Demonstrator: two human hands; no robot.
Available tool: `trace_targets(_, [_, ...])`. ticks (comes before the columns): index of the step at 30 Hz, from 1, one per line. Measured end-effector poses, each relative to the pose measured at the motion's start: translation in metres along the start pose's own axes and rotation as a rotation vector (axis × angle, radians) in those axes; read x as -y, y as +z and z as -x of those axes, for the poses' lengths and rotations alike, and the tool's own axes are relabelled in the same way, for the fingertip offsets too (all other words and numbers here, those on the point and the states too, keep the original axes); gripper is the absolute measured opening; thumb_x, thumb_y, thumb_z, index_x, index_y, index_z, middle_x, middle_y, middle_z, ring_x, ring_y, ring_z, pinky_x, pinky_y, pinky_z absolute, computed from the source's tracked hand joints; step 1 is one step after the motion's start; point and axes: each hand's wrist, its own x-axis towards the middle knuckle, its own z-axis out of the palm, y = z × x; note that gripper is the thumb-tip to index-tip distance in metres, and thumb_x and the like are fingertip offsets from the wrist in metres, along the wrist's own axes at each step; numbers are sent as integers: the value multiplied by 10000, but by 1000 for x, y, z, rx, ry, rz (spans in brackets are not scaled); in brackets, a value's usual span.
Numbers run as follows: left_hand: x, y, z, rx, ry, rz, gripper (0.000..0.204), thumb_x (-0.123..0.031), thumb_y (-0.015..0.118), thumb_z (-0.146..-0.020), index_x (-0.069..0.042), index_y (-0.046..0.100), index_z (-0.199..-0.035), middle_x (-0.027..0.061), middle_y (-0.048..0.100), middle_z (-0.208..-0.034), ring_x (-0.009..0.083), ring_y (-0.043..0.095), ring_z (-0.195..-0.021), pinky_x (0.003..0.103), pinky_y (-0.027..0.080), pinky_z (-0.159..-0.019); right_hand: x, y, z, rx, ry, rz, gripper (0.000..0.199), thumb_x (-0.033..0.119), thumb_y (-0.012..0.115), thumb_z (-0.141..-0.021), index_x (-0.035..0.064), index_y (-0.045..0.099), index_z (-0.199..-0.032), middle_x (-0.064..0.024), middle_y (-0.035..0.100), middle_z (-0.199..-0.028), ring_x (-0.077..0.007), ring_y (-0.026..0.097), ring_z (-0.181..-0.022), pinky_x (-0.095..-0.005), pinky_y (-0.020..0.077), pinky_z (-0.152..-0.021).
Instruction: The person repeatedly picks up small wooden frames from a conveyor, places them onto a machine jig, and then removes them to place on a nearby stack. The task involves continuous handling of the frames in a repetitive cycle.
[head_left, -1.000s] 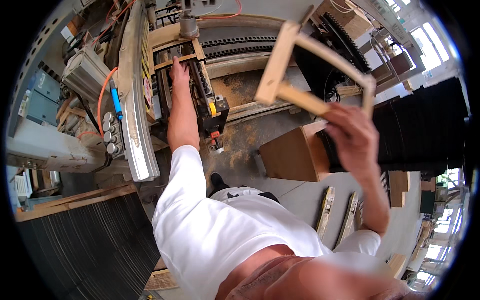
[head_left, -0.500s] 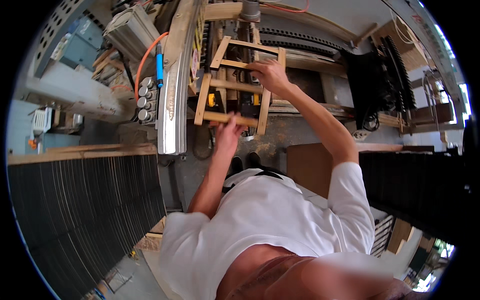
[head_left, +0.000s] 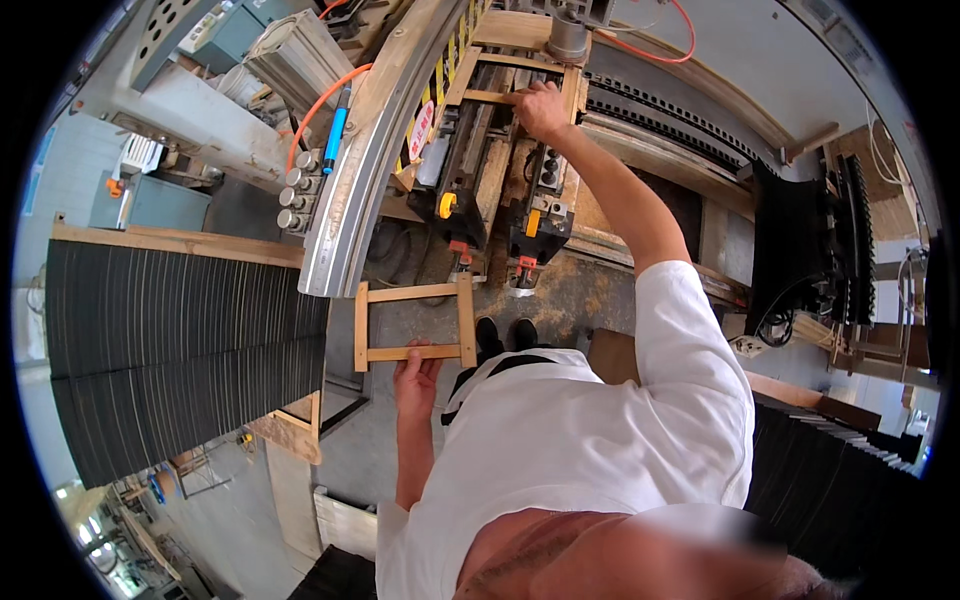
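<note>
My left hand point(head_left: 416, 388) is closed on the near rail of a small wooden frame point(head_left: 464, 315), made of two side posts and two crossbars. This frame is held out over the floor, left of my feet. Farther forward, my right hand point(head_left: 543, 110) grips the near crossbar of a second wooden frame point(head_left: 463, 77) at the far end of the machine bed. The fingertips curl over that bar, and the hand hides part of its right side. Between the hands are two dark machine rails with a yellow knob point(head_left: 447, 205) and a yellow lever point(head_left: 532, 221).
A metal beam point(head_left: 345, 225) with a blue pen-like tool point(head_left: 337, 132) runs along the left of the bed. Tall stacks of dark slats point(head_left: 190, 340) stand at left, with more dark stacks point(head_left: 815, 480) at right. A grey cylinder point(head_left: 568, 40) hangs over the far frame. Sawdust covers the floor.
My left hand has drawn one frame off the machine toward me and to the left. My right hand stays on the other frame at the far end. The view has turned somewhat.
</note>
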Motion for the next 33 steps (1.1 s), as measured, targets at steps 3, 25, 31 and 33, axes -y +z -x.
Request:
trace_targets(3, [9,-14,1,-82,57,64,336,-210,639,-912,-88,533,-1207,58,585,-1204,210,554,-1142,377,468,-981,-11,1,-12,11,-14,40,338,163,614,-844,222,647,-1175,-65,685,-1021,-219,572,-1040,-381,372,-887])
trace_targets(25, [68,-128,5,-511,87,129,327,-165,688,-875,-75,561,-1163,48,618,-1088,192,607,-939,339,542,-757,-23,5,-21,-35,-109,78,338,222,649,-828,255,656,-1165,-50,699,-993,-232,577,-1022,-387,392,-853])
trace_targets(31, [62,-170,51,-654,167,145,300,-146,687,-875,-62,573,-1139,6,612,-882,141,588,-721,315,544,-671,-18,-3,-19,-45,-107,66,309,231,614,-860,236,664,-1165,-93,699,-949,-265,592,-999,-408,422,-859])
trace_targets(33, [62,-185,79,-673,220,137,286,-135,677,-879,-54,574,-1133,-4,597,-847,121,572,-690,295,535,-647,4,-19,-18,57,-60,132,271,257,605,-862,220,678,-1120,-93,696,-963,-271,612,-996,-428,454,-840])
